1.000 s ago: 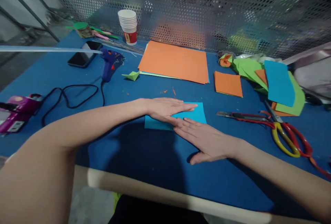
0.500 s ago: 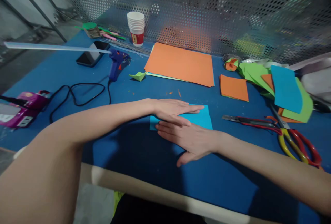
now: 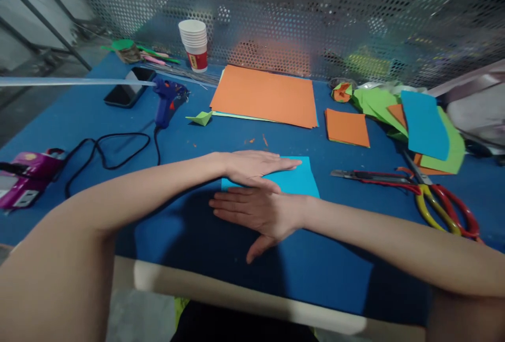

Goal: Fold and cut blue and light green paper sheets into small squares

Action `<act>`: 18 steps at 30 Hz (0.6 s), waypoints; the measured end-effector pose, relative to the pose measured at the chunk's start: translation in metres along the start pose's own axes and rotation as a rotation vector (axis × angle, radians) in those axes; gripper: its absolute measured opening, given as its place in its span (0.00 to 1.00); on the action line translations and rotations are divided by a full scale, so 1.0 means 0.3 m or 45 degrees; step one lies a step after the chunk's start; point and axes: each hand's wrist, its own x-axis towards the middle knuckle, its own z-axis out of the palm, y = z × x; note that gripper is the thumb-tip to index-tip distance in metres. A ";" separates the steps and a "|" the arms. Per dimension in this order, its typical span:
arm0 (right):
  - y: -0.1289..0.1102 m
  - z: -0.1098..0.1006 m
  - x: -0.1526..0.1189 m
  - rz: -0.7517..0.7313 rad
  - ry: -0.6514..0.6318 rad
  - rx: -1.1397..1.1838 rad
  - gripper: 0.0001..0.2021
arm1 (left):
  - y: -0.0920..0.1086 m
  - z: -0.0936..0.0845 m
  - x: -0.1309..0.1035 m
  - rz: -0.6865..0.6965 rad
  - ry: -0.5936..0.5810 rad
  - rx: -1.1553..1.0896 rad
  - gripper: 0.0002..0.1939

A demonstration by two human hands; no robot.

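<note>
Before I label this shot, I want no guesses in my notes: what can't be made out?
All in the head view:
Near blue paper: partly hidden by the left hand and right hand.
Glue stick: far end cut off by the left edge.
Purple box: cut off by the left edge.
Cups: lettering too small to read.

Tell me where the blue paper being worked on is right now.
The blue paper lies on the table near the middle of the head view, under the left hand, partly covered by the right hand, with the utility knife to its right.
</note>
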 end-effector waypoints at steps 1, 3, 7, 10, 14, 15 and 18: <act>-0.012 -0.002 -0.027 0.031 -0.001 0.016 0.44 | 0.003 -0.002 0.001 -0.007 -0.007 0.006 0.47; -0.043 -0.006 -0.088 0.141 -0.020 0.050 0.45 | 0.007 -0.006 0.002 -0.031 -0.026 0.008 0.48; -0.110 -0.003 -0.212 0.325 -0.058 0.058 0.45 | 0.008 -0.009 0.003 -0.036 -0.041 0.001 0.48; -0.139 0.002 -0.303 0.309 -0.016 -0.028 0.46 | 0.010 -0.010 0.002 -0.037 -0.043 -0.005 0.46; -0.120 -0.033 -0.399 0.365 0.086 -0.153 0.46 | 0.008 -0.010 0.003 -0.045 -0.048 -0.010 0.46; -0.106 -0.047 -0.412 0.411 0.093 -0.179 0.45 | 0.007 -0.009 0.004 -0.043 -0.046 -0.011 0.46; -0.061 -0.073 -0.401 0.497 -0.006 -0.179 0.44 | 0.003 -0.009 0.006 -0.018 -0.033 -0.023 0.46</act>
